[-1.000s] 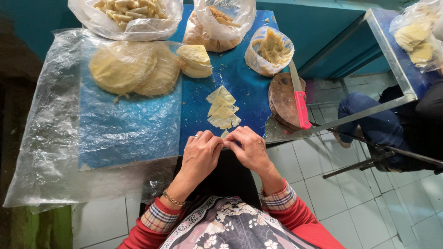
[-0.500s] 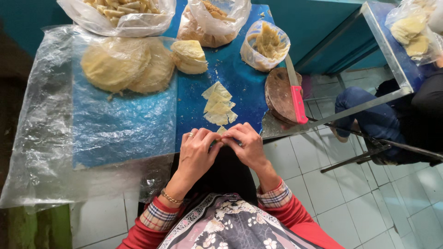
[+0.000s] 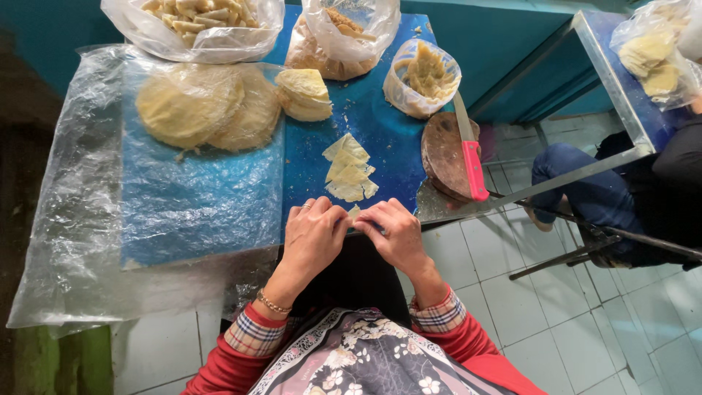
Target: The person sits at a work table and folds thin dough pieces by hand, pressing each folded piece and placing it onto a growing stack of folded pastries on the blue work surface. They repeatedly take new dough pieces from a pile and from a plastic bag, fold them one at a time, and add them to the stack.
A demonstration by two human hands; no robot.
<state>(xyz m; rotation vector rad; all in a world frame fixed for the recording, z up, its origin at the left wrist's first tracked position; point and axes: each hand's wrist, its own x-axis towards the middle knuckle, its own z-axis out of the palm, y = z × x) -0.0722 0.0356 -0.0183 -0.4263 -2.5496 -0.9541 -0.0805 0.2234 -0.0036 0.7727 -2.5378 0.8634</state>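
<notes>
Little has shifted since the earlier frames: both hands stay bunched at the near edge of the blue table (image 3: pixel 395 157), fingers working the same small piece.

At that edge, the left hand (image 3: pixel 313 235) and the right hand (image 3: pixel 395 234) meet fingertip to fingertip, both curled narrow and pinching a small pale dough piece (image 3: pixel 355 212) between them. Only a sliver of it shows above the fingers, so I cannot tell which way its long axis runs.

Just beyond the hands, further onto the table, lies a row of cut dough wedges (image 3: pixel 349 170), overlapping, their line running away from the person and leaning slightly left. Left of that row, a clear plastic sheet (image 3: pixel 175 212) covers the table, with two flat round dough discs (image 3: pixel 208 110) under it at the far side. Beside the discs sits a folded stack of dough (image 3: pixel 303 93). Along the far edge stand three plastic bags (image 3: pixel 191 25) of pale food. At the right edge rests a round wooden board (image 3: pixel 447 153) with a red-handled knife (image 3: pixel 469 150) across it, blade pointing away from the person.
</notes>
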